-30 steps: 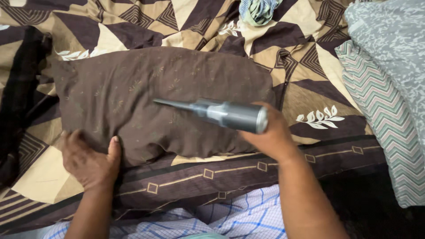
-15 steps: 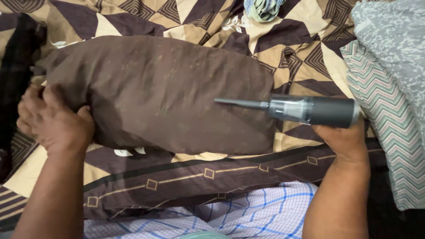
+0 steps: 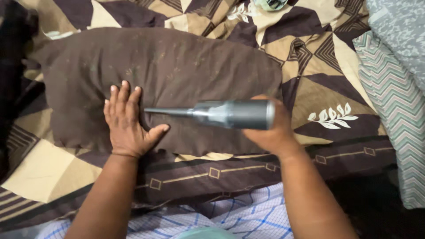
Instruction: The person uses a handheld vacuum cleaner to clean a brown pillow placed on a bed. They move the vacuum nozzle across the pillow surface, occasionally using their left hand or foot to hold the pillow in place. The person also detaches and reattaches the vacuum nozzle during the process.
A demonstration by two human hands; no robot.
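Head view, looking down onto a bed: a brown pillow (image 3: 177,79) is laid across a bedspread (image 3: 310,57) patterned in brown, tan and cream shapes with white leaf prints. The left hand (image 3: 128,121) is pressed flat on the lower middle of the pillow, fingers spread and pointing away from the body, so its grip is open and nothing is held. A grey handheld vacuum (image 3: 226,113) is clasped by the right hand (image 3: 270,130), whose grip is closed around the thick rear end of the body. The vacuum is held roughly level over the pillow's lower right part, with its thin nozzle pointed left, and the tip is seen just beside the left hand's index finger; whether the tip touches the pillow cannot be told. Folded cloth (image 3: 398,88) in zigzag and grey mottled patterns is stacked at the right edge of the bed. A blue-checked garment (image 3: 248,217) is seen at the bottom, between the two forearms.
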